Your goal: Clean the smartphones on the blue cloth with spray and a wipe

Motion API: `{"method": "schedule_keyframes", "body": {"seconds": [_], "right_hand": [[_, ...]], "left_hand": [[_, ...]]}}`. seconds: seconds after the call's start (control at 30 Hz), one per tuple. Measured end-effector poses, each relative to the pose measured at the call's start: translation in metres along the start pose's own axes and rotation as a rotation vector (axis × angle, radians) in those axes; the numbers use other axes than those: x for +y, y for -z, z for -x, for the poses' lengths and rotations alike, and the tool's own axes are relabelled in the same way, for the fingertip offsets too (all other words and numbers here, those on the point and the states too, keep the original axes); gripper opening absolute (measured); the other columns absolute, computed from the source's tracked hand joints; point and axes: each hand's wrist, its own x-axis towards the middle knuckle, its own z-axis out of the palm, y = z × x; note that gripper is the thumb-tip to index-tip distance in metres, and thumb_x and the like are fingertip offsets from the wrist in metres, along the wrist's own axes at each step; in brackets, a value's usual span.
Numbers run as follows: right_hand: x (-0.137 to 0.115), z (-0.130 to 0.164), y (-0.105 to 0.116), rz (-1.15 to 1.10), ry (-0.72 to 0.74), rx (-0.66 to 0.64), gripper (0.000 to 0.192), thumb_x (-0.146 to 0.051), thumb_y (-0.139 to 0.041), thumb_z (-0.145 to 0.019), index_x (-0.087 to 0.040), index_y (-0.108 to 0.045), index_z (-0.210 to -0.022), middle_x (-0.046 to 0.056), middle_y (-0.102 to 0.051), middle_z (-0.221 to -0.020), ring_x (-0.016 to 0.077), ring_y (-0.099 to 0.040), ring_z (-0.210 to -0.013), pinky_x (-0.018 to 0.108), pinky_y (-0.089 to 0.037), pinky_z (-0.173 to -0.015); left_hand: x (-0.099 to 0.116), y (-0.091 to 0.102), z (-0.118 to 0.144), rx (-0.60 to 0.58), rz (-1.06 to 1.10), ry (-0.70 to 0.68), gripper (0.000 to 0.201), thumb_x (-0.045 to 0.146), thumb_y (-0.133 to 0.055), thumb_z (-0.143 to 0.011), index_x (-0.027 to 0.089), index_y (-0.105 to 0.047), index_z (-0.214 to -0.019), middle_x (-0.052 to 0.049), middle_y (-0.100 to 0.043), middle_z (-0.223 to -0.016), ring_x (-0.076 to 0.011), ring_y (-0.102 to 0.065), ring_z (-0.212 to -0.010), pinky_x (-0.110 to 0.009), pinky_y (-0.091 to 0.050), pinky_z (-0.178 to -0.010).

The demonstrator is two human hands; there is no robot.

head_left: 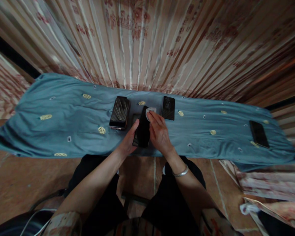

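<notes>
A pleated curtain (147,42), pale with reddish printed motifs and glossy stripes, fills the background behind a blue-grey cloth (64,127) that is soft, slightly creased and dotted with small yellow oval patches, spread across a low surface above a brown tiled floor (17,183). At the middle of the cloth's near edge the left hand (127,144) grips a dark phone (142,129) from its left side, thumb up along the edge, fingers closed around the lower end; the phone is a flat, smooth, glossy slab, its long axis running away from the person and leaning slightly right at the top. The right hand (159,132), a metal bangle at its wrist, presses a small white wipe (150,113) onto the phone's far end with fingers extended and closed over it. Three more black phones lie flat: one (119,112) just left, one (168,108) just right, another (259,133) well apart on the right.
</notes>
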Motion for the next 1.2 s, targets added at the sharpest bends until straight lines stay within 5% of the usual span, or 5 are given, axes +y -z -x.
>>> {"method": "schedule_keyframes", "body": {"seconds": [0.83, 1.2], "right_hand": [[-0.007, 0.001, 0.008, -0.013, 0.040, -0.079, 0.051, -0.008, -0.043, -0.097, -0.022, -0.066, -0.140, 0.010, -0.069, -0.139, 0.0263, -0.060, -0.130, 0.051, -0.052, -0.113], [0.002, 0.003, 0.006, -0.016, 0.022, 0.003, 0.049, -0.012, -0.040, -0.101, -0.021, -0.062, -0.144, 0.011, -0.058, -0.153, 0.0263, -0.046, -0.149, 0.055, -0.045, -0.123]], "left_hand": [[0.011, 0.001, -0.002, 0.024, -0.002, -0.079, 0.044, 0.039, -0.051, -0.105, 0.013, -0.070, -0.135, -0.009, -0.081, -0.110, -0.0227, -0.077, -0.102, -0.032, -0.058, -0.097], [0.011, 0.000, 0.002, -0.011, -0.006, 0.004, 0.047, 0.040, -0.044, -0.107, 0.013, -0.069, -0.136, -0.010, -0.082, -0.111, -0.0234, -0.077, -0.104, -0.034, -0.056, -0.101]]}}
